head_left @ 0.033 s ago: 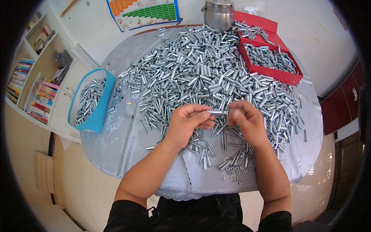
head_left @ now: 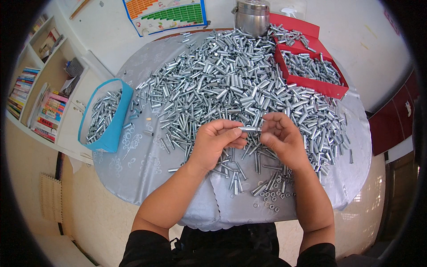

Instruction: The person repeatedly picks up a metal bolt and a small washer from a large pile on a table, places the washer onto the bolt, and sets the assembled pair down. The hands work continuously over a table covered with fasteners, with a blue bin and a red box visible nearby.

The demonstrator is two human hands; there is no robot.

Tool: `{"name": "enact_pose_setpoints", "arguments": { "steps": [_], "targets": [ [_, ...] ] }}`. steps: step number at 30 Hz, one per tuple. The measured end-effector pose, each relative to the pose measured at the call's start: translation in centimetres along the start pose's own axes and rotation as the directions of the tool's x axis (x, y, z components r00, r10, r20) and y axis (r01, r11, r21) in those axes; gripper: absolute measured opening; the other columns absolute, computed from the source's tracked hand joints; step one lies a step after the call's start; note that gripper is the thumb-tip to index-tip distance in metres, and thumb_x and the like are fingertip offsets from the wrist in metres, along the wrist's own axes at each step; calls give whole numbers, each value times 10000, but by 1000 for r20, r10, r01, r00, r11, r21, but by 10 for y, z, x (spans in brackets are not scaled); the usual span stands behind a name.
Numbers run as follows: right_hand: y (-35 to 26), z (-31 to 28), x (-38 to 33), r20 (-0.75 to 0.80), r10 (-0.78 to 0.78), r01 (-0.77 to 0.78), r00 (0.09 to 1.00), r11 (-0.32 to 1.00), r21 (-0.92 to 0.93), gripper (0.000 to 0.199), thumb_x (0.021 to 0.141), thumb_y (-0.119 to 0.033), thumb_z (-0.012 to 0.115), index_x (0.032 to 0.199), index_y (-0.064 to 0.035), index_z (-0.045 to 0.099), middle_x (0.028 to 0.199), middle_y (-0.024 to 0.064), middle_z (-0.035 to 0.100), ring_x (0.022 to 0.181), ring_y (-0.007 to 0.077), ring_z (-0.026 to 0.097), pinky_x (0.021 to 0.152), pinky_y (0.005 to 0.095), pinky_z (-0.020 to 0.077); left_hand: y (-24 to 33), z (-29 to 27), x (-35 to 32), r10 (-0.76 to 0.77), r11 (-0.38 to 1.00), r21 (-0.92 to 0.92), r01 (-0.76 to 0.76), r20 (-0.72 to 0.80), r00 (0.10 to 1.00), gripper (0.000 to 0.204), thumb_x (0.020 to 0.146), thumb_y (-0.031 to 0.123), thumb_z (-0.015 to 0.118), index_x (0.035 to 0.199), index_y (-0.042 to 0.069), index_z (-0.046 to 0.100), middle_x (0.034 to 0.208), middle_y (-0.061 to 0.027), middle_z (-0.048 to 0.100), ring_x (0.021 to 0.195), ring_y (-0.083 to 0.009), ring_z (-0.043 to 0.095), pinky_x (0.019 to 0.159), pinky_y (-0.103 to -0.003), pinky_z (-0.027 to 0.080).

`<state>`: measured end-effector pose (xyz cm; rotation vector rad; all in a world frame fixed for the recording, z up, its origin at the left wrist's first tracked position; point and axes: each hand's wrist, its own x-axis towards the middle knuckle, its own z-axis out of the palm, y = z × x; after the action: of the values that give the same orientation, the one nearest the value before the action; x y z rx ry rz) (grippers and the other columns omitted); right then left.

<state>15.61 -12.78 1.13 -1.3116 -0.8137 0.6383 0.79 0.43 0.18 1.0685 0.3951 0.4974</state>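
Note:
My left hand [head_left: 218, 140] pinches a shiny metal expansion bolt [head_left: 250, 129] between thumb and fingers, holding it level and pointing right. Beside the bolt's right end is my right hand [head_left: 284, 140], its fingers curved and apart; whether a fingertip touches the bolt I cannot tell. Under and beyond both hands spreads a large pile of similar bolts and metal sleeves [head_left: 222, 80]. Close to my right forearm lie several loose washers and nuts [head_left: 272, 199], next to a few bolts [head_left: 262, 188].
A blue fabric bin [head_left: 119, 118] of metal pieces stands at the left on the grey tablecloth [head_left: 147, 178]. At the far right sits a red box [head_left: 311, 84] filled with more of them. A steel pot [head_left: 252, 20] stands at the back, near a wall chart [head_left: 169, 15].
My right hand's fingers have spread further apart at the bolt's right end. The left hand and the bolt have stayed in place.

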Motion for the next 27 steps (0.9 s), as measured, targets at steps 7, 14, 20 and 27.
{"name": "enact_pose_setpoints", "arguments": {
  "steps": [7, 14, 20, 27],
  "targets": [
    [5, -10, 2, 106, 38, -32, 994, 997, -64, 156, 955, -148, 587, 970, 7, 600, 754, 6, 590, 677, 67, 549, 609, 218, 436, 0, 0, -1, 3, 1000, 5, -3, 7, 1000, 208, 915, 40, 595, 1108, -31, 628, 944, -163, 699, 775, -209, 704, 707, -314, 598],
    [4, -16, 2, 182, 100, -93, 978, 994, -48, 180, 875, -37, 673, 1030, -5, 589, 881, 16, 620, 758, 67, 564, 677, 220, 463, -2, 0, -1, 1, 1000, -5, -1, 10, 1000, 200, 917, 40, 595, 1099, -33, 631, 942, -158, 699, 767, -205, 704, 701, -307, 600],
    [4, -10, -1, 185, 82, -91, 979, 995, 40, 113, 901, -38, 651, 987, 2, 589, 831, 26, 625, 719, 94, 608, 666, 236, 504, -2, -1, 0, 13, 1000, 6, -13, 14, 1000, 199, 918, 32, 595, 1100, -41, 627, 935, -157, 697, 768, -204, 703, 703, -304, 602],
    [5, -12, 0, 200, 71, -87, 977, 993, 77, 95, 927, -80, 629, 934, 7, 592, 809, 42, 637, 713, 96, 608, 654, 236, 501, -2, 1, 0, 1, 998, 65, -1, 8, 1000, 206, 916, 26, 596, 1108, -42, 624, 946, -161, 695, 780, -212, 702, 716, -317, 603]
  ]
}}
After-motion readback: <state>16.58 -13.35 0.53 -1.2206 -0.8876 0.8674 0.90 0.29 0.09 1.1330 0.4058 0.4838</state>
